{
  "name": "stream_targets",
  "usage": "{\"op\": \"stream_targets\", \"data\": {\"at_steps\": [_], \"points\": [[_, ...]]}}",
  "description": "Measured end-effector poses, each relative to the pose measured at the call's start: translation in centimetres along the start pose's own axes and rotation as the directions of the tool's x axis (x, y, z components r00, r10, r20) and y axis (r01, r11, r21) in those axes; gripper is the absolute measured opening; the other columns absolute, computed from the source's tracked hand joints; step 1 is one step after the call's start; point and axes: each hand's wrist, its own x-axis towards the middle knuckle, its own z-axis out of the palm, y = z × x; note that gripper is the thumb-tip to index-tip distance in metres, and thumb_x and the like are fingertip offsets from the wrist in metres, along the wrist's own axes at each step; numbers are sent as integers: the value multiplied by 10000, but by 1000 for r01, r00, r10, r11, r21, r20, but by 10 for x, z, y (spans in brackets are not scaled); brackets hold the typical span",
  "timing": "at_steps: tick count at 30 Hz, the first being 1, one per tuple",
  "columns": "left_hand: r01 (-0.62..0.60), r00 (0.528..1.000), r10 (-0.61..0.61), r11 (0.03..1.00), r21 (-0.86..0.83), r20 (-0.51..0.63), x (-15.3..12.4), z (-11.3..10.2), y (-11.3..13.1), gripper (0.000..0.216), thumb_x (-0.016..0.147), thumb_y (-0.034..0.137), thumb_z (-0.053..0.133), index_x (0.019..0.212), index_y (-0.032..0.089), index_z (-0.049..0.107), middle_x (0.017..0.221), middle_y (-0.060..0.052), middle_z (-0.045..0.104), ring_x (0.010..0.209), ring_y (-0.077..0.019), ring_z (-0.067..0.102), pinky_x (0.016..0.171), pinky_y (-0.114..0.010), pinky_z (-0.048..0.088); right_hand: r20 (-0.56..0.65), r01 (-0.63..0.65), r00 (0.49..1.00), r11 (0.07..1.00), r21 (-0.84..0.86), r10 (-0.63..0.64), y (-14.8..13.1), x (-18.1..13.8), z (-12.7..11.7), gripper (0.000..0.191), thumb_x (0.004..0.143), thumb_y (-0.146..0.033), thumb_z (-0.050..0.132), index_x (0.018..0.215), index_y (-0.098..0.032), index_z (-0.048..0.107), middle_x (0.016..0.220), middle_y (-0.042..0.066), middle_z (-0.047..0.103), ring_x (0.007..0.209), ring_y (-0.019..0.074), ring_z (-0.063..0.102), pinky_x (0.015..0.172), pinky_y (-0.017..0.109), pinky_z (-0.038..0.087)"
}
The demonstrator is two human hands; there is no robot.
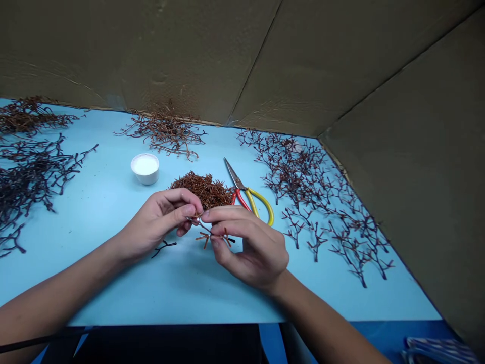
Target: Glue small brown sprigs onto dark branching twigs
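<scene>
My left hand (166, 217) pinches one end of a thin dark twig (205, 228) with small reddish-brown pieces on it. The fingers of my right hand (250, 242) are closed on the same twig from the other side. The two hands meet over the table's middle, fingertips almost touching. Just behind them lies a heap of short reddish-brown pieces (206, 188). A small bare dark twig (164, 247) rests on the table below my left hand. Scissors (242, 189) with red and yellow handles lie beyond my right hand, blades pointing away.
A small white cup (145, 169) of white stuff stands left of the heap. Dark branched twigs (34, 172) pile up at the left. Finished-looking branched twigs (303, 172) spread over the right side. Thin brown stems (162, 129) lie at the back, against a cardboard wall (182, 50).
</scene>
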Motion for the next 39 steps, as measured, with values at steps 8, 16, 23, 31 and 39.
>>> {"op": "stream_targets", "data": {"at_steps": [8,16,23,31,39], "points": [[-12,1000,11,999,49,28,-1,-5,-3,212,984,396,767,971,185,768,788,-6,631,648,-102,528,596,-209,450,21,-4,1000,1000,10,4,-1,1,-2,315,839,6,701,1049,-229,704,1035,91,845,945,233,827,833,372,712],[-24,999,22,998,55,34,1,-4,-1,179,973,374,780,953,196,782,789,-1,634,649,-96,527,596,-198,466,37,-4,999,1000,-10,5,-1,0,-1,279,863,-7,690,1038,-225,688,1033,103,840,943,223,822,806,369,715],[-52,998,47,979,196,29,2,-2,12,105,954,278,793,901,189,795,790,-11,679,665,-98,554,603,-185,488,58,-49,997,998,36,46,1,-1,-2,259,848,-25,699,1009,-227,679,996,89,825,895,223,807,776,368,700],[-48,999,46,981,187,13,3,-1,12,98,951,252,789,890,175,796,782,-14,687,657,-94,564,603,-177,495,18,-112,994,990,88,111,4,0,0,227,836,-13,709,934,-215,681,934,74,820,845,204,797,734,326,679],[-37,999,37,989,140,5,3,-4,6,115,936,279,824,916,169,796,775,-7,671,680,-92,570,620,-175,491,8,-123,992,987,107,123,7,2,0,222,825,-9,730,896,-214,684,928,69,827,844,201,805,739,321,680]]}}
